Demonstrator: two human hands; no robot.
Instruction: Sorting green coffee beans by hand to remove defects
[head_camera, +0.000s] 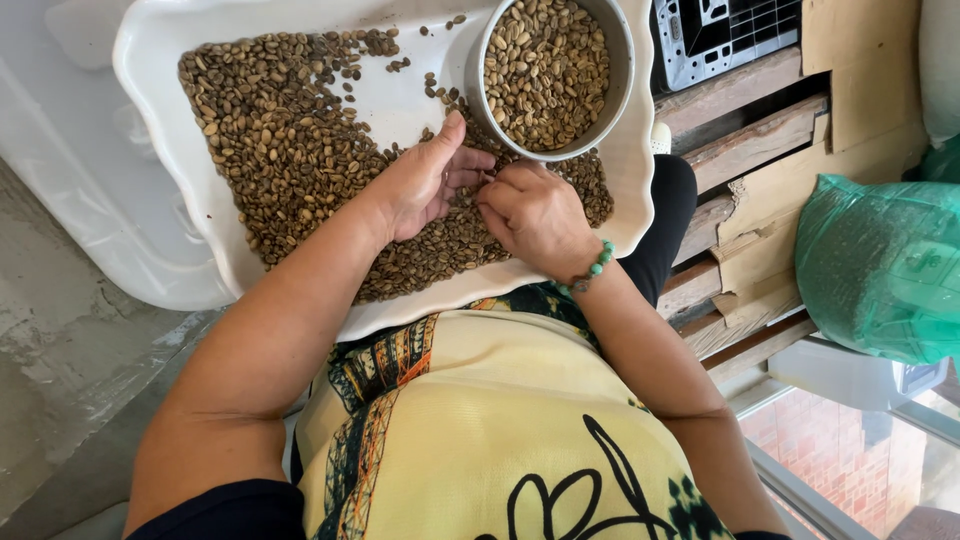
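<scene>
Both hands rest on the beans (290, 160) in the white tray (150, 60) on the person's lap: the left hand (425, 185) lies loosely open, thumb stretched toward the bowl (622, 75), while the right hand (535, 215), with a green bead bracelet (592, 270) at its wrist, is curled with fingertips pinched down among the beans, though whether it grips any I cannot tell. The beans are small, oval, dull olive-brown, spread in a broad layer whose long axis runs from the tray's far left corner toward its near right edge. Farther off, the round grey bowl stands upright in the tray's far right corner, filled with the same beans.
</scene>
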